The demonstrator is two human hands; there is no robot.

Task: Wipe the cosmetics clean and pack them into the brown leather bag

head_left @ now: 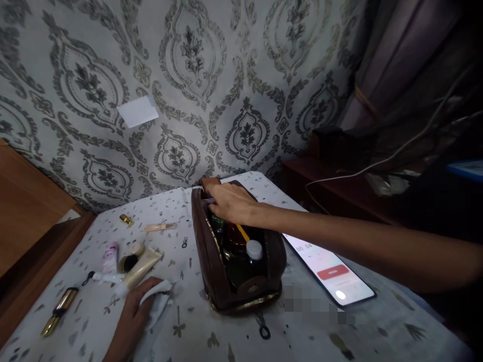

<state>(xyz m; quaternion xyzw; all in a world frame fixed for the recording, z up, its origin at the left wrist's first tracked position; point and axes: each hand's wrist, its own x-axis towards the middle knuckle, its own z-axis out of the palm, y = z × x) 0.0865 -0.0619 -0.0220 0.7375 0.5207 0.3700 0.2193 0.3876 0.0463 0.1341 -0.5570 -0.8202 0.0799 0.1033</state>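
Observation:
A brown zippered bag (204, 246) lies unzipped on the patterned white cloth, with several bottles inside, one with a white cap (254, 250). My right hand (230, 201) reaches over the bag's far end, its fingers bent down at the opening; whatever they hold is hidden. On the left, my left hand (138, 311) is closed round a crumpled white cloth or tissue (156, 296). Just beyond it lie a cream tube (142, 269), a pink-and-white tube (110, 257), a round jar (128, 263) and a white tube (107, 277).
A lit phone (332, 271) lies right of the bag, under my right forearm. A gold-and-dark bottle (60, 311), a small gold item (126, 219) and a beige stick-like item (160, 227) lie at the left. Wooden furniture (33, 201) borders the left; a white cable (362, 172) hangs at right.

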